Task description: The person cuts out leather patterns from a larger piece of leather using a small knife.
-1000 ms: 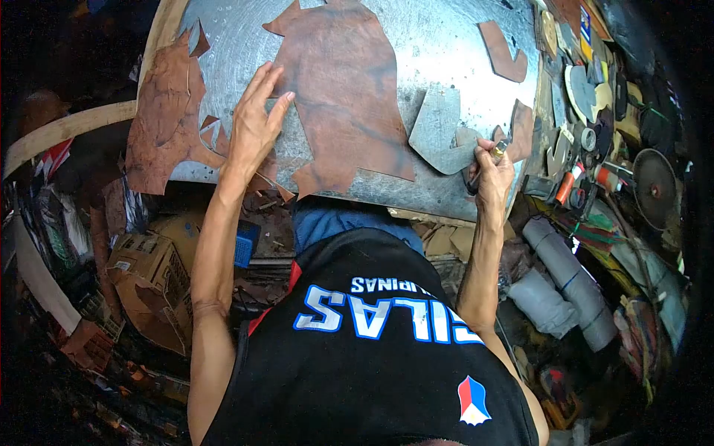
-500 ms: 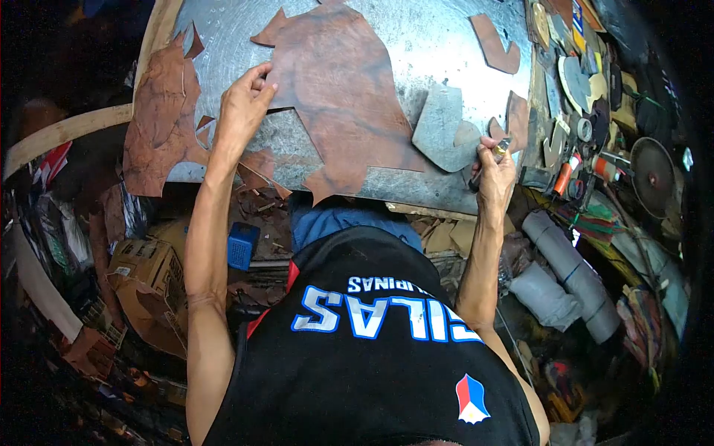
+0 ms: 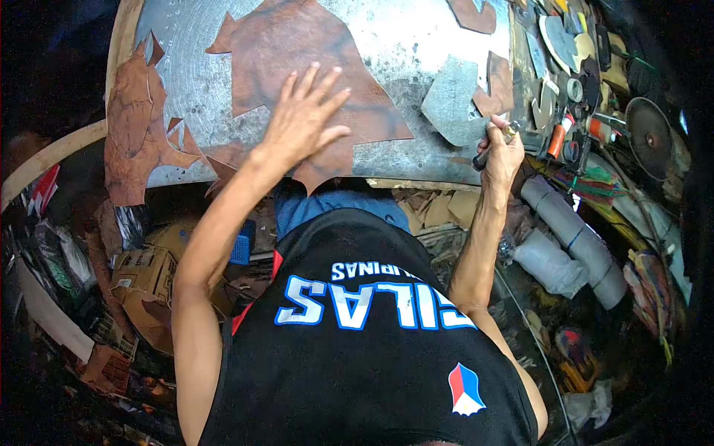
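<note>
My left hand [image 3: 301, 123] lies flat with fingers spread on a large brown leather sheet [image 3: 297, 44], which rests on a metal-topped table [image 3: 405, 56]. My right hand [image 3: 504, 152] is closed around a dark-handled tool [image 3: 482, 157] with a brass-coloured part near the fingertips. Its working tip cannot be made out. Just beyond that hand is a flat grey template [image 3: 452, 104] with angled edges, apart from the sheet's right edge. A notched brown leather piece [image 3: 500, 85] lies beside the template.
Ragged leather scraps [image 3: 134, 126] hang over the table's left edge. Another cut leather piece [image 3: 474, 15] lies at the far right. Tools, an orange bottle [image 3: 556, 140] and a round dark disc [image 3: 648, 140] crowd the right side. A cardboard box [image 3: 145, 275] stands below left.
My left hand has gone from holding the sheet's left edge to lying flat on its lower middle. The grey template sits farther right from the sheet. The view has shifted.
</note>
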{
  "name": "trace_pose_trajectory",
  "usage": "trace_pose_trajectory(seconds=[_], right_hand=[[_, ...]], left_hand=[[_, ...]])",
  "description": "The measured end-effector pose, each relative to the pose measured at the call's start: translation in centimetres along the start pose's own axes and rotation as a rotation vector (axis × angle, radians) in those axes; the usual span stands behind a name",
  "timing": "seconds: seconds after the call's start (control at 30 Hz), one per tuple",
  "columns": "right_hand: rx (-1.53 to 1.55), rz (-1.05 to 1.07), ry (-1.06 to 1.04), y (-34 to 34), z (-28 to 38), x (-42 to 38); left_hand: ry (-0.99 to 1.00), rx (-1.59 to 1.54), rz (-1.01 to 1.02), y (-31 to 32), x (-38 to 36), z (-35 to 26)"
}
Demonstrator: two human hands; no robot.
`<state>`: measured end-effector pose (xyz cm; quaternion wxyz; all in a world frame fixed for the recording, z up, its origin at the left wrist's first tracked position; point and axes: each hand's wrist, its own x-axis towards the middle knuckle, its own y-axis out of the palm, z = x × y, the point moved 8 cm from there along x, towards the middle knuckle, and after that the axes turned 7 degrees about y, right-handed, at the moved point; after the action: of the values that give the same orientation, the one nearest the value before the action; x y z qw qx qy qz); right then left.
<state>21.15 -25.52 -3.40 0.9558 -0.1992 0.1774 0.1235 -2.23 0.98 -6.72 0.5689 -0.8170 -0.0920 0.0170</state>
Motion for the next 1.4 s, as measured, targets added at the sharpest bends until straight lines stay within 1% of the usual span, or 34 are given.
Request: trace_pose_trajectory(seconds=[0.03, 0.17, 0.3, 0.37, 0.43, 0.5, 0.53, 0.67, 0.77, 0.83, 0.87, 0.93, 1.03, 1.07, 1.1, 1.17, 1.23, 1.3, 1.37, 1.4], right_hand=[[0.012, -0.003, 0.004, 0.1, -0.2, -0.2], [-0.018, -0.003, 0.012, -0.2, -0.8, -1.0], [-0.023, 0.019, -0.001, 0.4, -0.8, -1.7], [-0.041, 0.017, 0.043, 1.4, -0.5, -2.5], [-0.005, 0.072, 0.032, 3.1, -0.4, -2.9], [-0.082, 0.136, 0.081, 5.3, -0.6, -3.6], [-0.106, 0.182, 0.070, 6.7, -0.6, -3.8], [-0.166, 0.297, 0.045, 11.8, -0.8, -4.4], [-0.265, 0.364, 0.043, 14.0, -1.1, -4.5], [-0.441, 0.257, -0.331, 13.7, 1.4, -5.4], [-0.442, 0.256, -0.333, 13.3, 1.2, -5.4], [-0.631, 0.294, -0.377, 13.0, 0.7, -5.6], [-0.643, 0.302, -0.354, 13.0, 0.2, -6.0], [-0.691, 0.312, -0.382, 13.2, 0.2, -6.1], [-0.696, 0.322, -0.331, 13.6, 0.8, -6.4], [-0.780, 0.312, -0.344, 14.2, 1.3, -6.8], [-0.785, 0.306, -0.369, 14.6, 1.1, -6.8], [-0.800, 0.294, -0.393, 14.6, 0.9, -6.7], [-0.795, 0.263, -0.487, 14.6, 1.1, -6.9], [-0.798, 0.268, -0.490, 14.7, 1.1, -6.9]], left_hand=[[0.044, -0.078, -0.022, 0.4, 0.4, -0.9], [0.021, -0.060, 0.041, 1.1, 1.3, -0.1], [0.036, -0.078, 0.013, 0.9, 1.3, 0.0], [0.042, -0.087, -0.001, 0.8, 1.0, 0.0], [0.013, -0.095, -0.003, 0.5, 0.5, 0.4], [0.004, -0.084, 0.018, 0.1, -0.3, 1.0], [-0.006, -0.077, 0.036, -0.1, -0.7, 1.4], [0.013, -0.163, -0.008, -0.8, -1.5, 2.9], [0.058, -0.156, -0.001, -1.3, -0.8, 3.1], [0.078, -0.158, 0.008, -1.2, -0.5, 3.4], [0.092, -0.160, 0.024, -1.1, -0.4, 3.5], [0.107, -0.158, 0.020, -1.3, -0.2, 3.8], [0.126, -0.162, 0.005, -1.4, 0.0, 4.5], [0.141, -0.166, -0.011, -1.6, 0.0, 4.9], [0.125, -0.155, -0.004, -1.8, 0.0, 5.6], [0.156, -0.175, -0.024, -2.2, 0.4, 6.5], [0.128, -0.190, -0.041, -2.2, 0.5, 7.2], [0.139, -0.155, -0.050, -2.1, 0.6, 7.3], [0.158, -0.127, -0.069, -1.6, 0.6, 6.6], [0.182, -0.102, -0.043, -1.3, 0.5, 6.1]])
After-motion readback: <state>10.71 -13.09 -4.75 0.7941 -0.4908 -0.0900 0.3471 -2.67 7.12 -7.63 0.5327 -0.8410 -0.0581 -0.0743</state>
